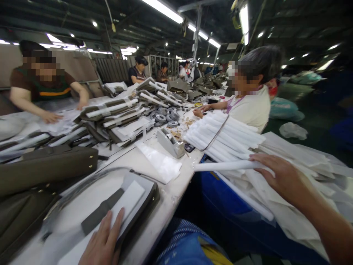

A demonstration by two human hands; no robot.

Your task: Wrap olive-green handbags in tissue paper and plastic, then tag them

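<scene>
My left hand (103, 239) lies with its fingers spread on a white strip (129, 206), which rests along a grey-brown bag piece (153, 195) at the lower left. My right hand (275, 175) is wrapped round one end of a white foam tube (226, 165). The tube points left, its far end close to the table edge. Below and beside this hand are thin white sheets (311, 198) and a bundle of white tubes (223, 136) tied with a dark cord.
A tape dispenser (171, 143) and a white sheet (160, 162) are on the table (168, 198). Tape rolls (162, 116) and stacked bag pieces (116, 110) lie beyond. One person (248, 99) sits at right; another (46, 84) works at left. A blue bin (226, 195) stands at the table edge.
</scene>
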